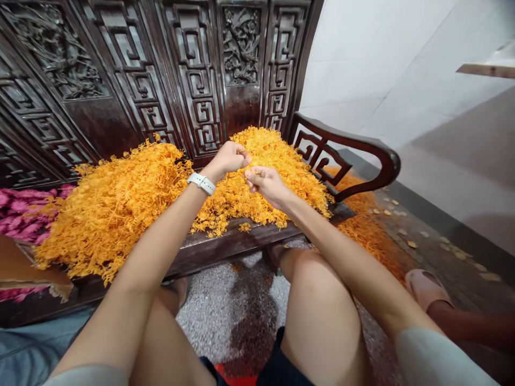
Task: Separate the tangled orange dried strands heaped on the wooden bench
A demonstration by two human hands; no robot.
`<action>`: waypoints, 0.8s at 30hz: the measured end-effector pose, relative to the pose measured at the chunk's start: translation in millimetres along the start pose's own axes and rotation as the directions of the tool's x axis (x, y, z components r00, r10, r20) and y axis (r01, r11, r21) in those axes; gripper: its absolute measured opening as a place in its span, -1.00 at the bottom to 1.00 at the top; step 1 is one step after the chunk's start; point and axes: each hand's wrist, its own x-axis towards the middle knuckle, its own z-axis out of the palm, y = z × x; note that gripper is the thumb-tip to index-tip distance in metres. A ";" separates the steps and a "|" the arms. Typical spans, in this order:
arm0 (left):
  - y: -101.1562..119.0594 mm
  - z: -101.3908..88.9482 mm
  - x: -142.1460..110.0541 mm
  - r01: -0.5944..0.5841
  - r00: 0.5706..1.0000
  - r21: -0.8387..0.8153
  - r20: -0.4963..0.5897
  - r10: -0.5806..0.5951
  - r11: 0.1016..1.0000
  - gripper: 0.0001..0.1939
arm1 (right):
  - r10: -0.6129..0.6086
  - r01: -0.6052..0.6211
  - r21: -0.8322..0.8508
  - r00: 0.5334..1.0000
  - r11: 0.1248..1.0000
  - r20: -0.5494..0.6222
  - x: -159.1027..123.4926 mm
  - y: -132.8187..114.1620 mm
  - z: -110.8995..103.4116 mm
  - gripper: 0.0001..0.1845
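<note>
My left hand [230, 158], with a pale watch band [201, 183] on the wrist, is closed in a pinch above the right-hand heap of orange-yellow artificial flowers [277, 155]. Just below and to the right of it, my right hand [266, 185] pinches too, thumb against the fingers. The fingertips of both hands almost meet. Whatever lies between them is too small to tell against the flowers of the same colour. A second, larger heap of orange-yellow flowers [129, 203] lies to the left of my hands.
Both heaps rest on a dark carved wooden bench [241, 238] with a curved armrest [362, 145] at right. Magenta flowers [24, 214] and a cardboard box [32, 268] are at far left. More orange pieces [366, 241] cover the floor. Another person's foot [430, 289] shows at right.
</note>
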 end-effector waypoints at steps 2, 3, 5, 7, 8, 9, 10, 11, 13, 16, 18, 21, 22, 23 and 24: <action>-4.0 0.2 4.9 -0.039 0.997 0.086 -0.066 0.045 0.995 -0.73 | -0.049 0.051 -0.016 0.995 0.999 0.092 -7.8 -3.4 6.6 -0.55; -7.5 -2.4 8.1 -0.066 0.987 0.144 -0.138 0.086 0.987 -0.75 | -0.045 0.055 -0.042 0.977 0.998 0.209 -14.4 -6.7 12.9 -0.57; -17.3 -13.3 15.6 -0.077 0.940 0.221 -0.309 0.145 0.972 -0.77 | 0.051 0.018 -0.124 0.843 0.992 0.536 -32.3 -16.7 30.8 -0.62; -28.8 -29.0 22.8 -0.046 0.913 0.151 -0.395 0.103 0.987 -0.78 | 0.178 -0.027 -0.201 0.586 0.979 0.791 -50.8 -30.4 50.0 -0.65; -33.6 -37.1 25.6 -0.031 0.919 0.073 -0.390 0.057 0.997 -0.78 | 0.212 -0.049 -0.214 0.468 0.976 0.858 -57.7 -37.5 57.2 -0.66; -37.2 -44.6 27.5 -0.019 0.929 -0.006 -0.371 0.016 1.000 -0.78 | 0.221 -0.071 -0.210 0.389 0.975 0.894 -61.7 -43.8 61.5 -0.66; -39.0 -51.3 28.5 -0.013 0.937 -0.070 -0.348 -0.013 0.997 -0.78 | 0.207 -0.088 -0.187 0.380 0.978 0.902 -62.4 -48.6 62.3 -0.65; -39.0 -56.9 28.5 -0.010 0.942 -0.113 -0.335 -0.029 0.994 -0.80 | 0.176 -0.101 -0.146 0.458 0.984 0.871 -59.9 -51.4 59.7 -0.63; -34.4 -64.7 25.9 -0.008 0.942 -0.163 -0.331 -0.047 0.987 -0.83 | 0.084 -0.095 -0.013 0.795 0.995 0.601 -47.2 -49.6 47.0 -0.59; -23.0 -71.1 19.2 -0.009 0.958 -0.219 -0.282 -0.055 0.976 -0.88 | 0.102 -0.076 0.161 0.982 0.984 -0.157 -21.8 -31.7 25.1 -0.51; -17.7 -74.5 15.7 -0.015 0.971 -0.220 -0.236 -0.038 0.975 -0.89 | 0.222 -0.142 0.233 0.904 0.962 -0.366 -10.0 -17.7 16.8 -0.41; -15.0 -80.5 13.6 -0.034 0.980 -0.191 -0.199 -0.004 0.981 -0.86 | 0.252 -0.163 0.251 0.889 0.954 -0.381 -4.2 -5.5 12.7 -0.41; -14.7 -82.3 13.4 -0.047 0.981 -0.181 -0.196 0.011 0.982 -0.85 | 0.220 -0.140 0.230 0.902 0.963 -0.372 -4.1 -4.2 12.1 -0.46; -14.3 -83.9 13.2 -0.059 0.981 -0.171 -0.190 0.026 0.984 -0.84 | 0.184 -0.117 0.198 0.913 0.973 -0.364 -4.1 -3.8 11.4 -0.52; -13.7 -84.8 12.8 -0.067 0.983 -0.160 -0.180 0.037 0.985 -0.84 | 0.151 -0.098 0.163 0.922 0.982 -0.355 -4.0 -3.9 10.6 -0.59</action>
